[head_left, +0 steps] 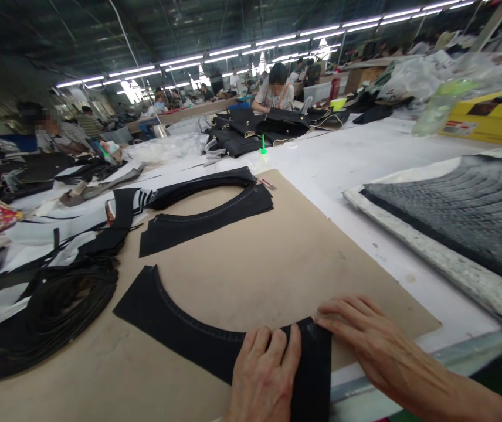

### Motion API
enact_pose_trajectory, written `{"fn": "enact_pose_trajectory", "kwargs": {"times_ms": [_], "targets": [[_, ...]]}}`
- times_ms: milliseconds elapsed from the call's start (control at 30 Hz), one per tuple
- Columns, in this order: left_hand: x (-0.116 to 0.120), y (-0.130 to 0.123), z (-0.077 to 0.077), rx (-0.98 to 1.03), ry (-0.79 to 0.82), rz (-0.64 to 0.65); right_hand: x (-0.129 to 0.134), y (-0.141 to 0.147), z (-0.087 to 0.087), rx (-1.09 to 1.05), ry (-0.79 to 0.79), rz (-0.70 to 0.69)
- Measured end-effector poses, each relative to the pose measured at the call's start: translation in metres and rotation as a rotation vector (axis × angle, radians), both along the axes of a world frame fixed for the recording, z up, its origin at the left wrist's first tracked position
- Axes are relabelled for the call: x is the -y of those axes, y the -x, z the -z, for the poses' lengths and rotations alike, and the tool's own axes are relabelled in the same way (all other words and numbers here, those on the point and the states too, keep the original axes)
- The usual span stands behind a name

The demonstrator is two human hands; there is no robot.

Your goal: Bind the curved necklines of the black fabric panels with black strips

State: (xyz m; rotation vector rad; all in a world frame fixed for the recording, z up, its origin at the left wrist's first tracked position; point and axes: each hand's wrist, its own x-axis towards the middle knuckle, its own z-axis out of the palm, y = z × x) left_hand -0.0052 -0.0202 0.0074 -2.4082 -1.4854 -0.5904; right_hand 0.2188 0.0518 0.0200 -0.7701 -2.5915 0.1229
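Note:
A black curved piece (193, 331) of flat sheet material lies on the brown board, with a narrow folded rim along its inner curve. My left hand (266, 369) presses on it near the right end, fingers bent over the curved edge and held close. At the piece's upper right corner, my right hand (360, 328) has its fingertips together on the edge; its thumb is hidden. Farther up the board is a stack of similar black curved pieces (207, 220), with a second black stack (202, 186) just behind it.
The brown board (277, 269) covers the white table (321, 158). Many black strips (57, 310) are heaped at left. A green-tipped bottle (263, 151) and small pink-handled tool (267, 184) lie beyond. A slab with dark textured material (453, 205) sits right. A person (275, 91) works opposite.

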Motion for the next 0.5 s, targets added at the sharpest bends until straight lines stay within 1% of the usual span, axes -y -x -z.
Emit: {"fn": "enact_pose_trajectory", "kwargs": {"times_ms": [67, 133, 200, 267, 333, 400, 433, 500], "targets": [[0.001, -0.002, -0.001, 0.026, -0.012, -0.009, 0.002, 0.008, 0.001, 0.014, -0.06, -0.023], [0.003, -0.004, 0.001, 0.066, -0.07, -0.028, 0.003, 0.013, 0.01, 0.049, -0.135, -0.085], [0.005, -0.005, 0.009, 0.121, -0.174, -0.065, 0.002, 0.014, 0.027, 0.07, -0.213, -0.138], [0.007, -0.005, 0.019, 0.19, -0.275, -0.112, -0.003, 0.011, 0.047, 0.071, -0.266, -0.146], [0.01, -0.003, 0.027, 0.271, -0.312, -0.142, -0.009, 0.007, 0.06, 0.064, -0.295, -0.156], [0.013, 0.002, 0.029, 0.371, -0.265, -0.076, -0.012, 0.007, 0.063, 0.048, -0.296, -0.152], [0.014, 0.007, 0.027, 0.435, -0.203, -0.021, -0.013, 0.009, 0.059, 0.043, -0.282, -0.134], [0.017, 0.022, 0.016, 0.568, -0.028, 0.064, -0.011, 0.017, 0.045, 0.052, -0.232, -0.077]]}}
